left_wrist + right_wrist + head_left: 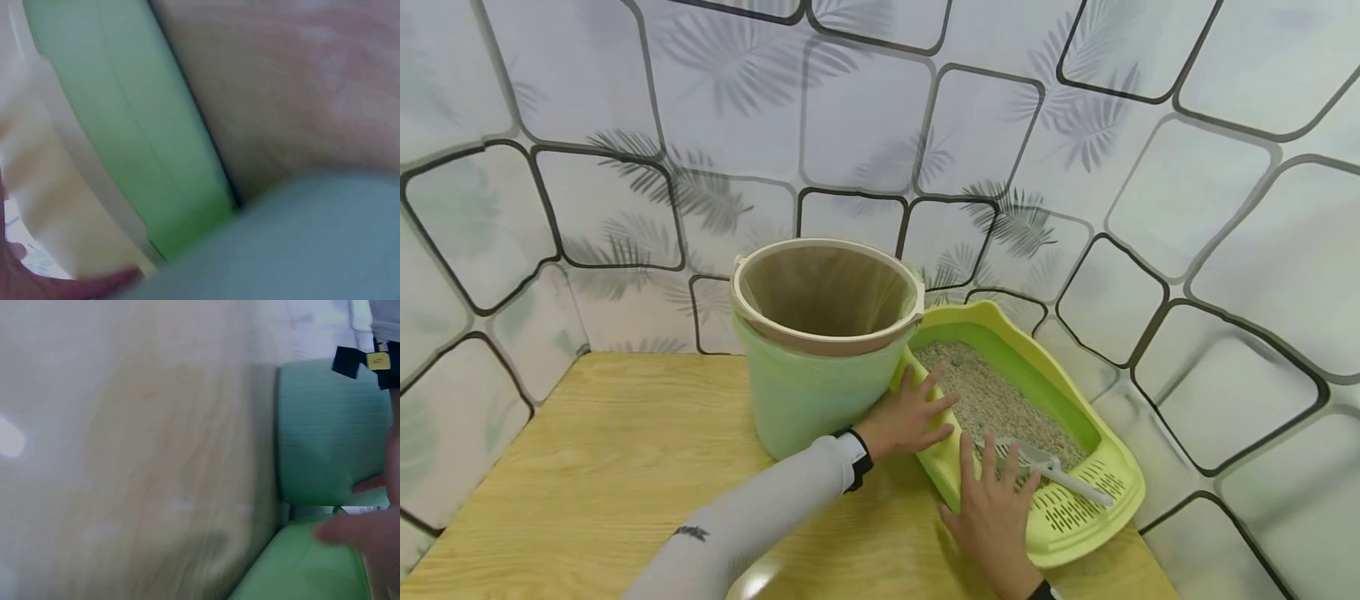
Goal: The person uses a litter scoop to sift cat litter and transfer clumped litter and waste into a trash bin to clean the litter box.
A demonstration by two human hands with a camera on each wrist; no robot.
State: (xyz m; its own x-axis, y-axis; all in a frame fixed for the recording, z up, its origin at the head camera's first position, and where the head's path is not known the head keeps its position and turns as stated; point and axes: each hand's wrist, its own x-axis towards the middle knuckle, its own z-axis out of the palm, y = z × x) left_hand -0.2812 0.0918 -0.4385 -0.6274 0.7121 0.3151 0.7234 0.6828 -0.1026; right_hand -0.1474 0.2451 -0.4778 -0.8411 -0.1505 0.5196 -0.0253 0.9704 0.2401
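A yellow-green cat litter box [1101, 533] stands at an angle on the table, holding grey-brown litter [992, 392]. Across its front grate and the litter lies a pale litter scoop [1078, 487]. My left hand [901, 421] rests at the box's left rim with its fingers spread. Nearer to me, my right hand [996, 521] is at the same side of the rim by the front corner, its fingers straight and fanned. In the left wrist view the box's green wall [137, 119] shows beside a thumb at the pale rim.
A pale green bin [820, 400] with a beige rim stands close to the box's left side, behind my left forearm. Wood-grain tabletop [625, 467] stretches to the left. Patterned curtain [865, 125] surrounds the table at the back and sides.
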